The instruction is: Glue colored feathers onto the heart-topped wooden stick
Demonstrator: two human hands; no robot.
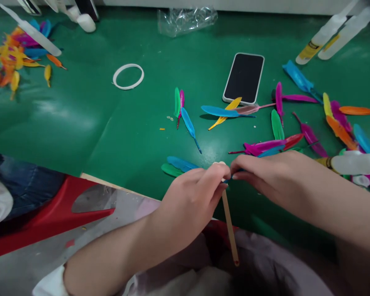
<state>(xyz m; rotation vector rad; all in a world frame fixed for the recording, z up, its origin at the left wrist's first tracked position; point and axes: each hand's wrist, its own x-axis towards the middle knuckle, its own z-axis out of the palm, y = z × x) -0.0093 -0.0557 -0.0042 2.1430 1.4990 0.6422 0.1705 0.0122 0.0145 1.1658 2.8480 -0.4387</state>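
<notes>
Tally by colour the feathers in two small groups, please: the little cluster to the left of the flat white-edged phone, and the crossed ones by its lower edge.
Blue feathers: 2
Green feather: 1
Magenta feather: 1
Yellow feather: 1
Dusty pink feather: 1
Total: 6

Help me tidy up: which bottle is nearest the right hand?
The bottle beside the right forearm; the upper-right pair and upper-left bottle are farther away.
</notes>
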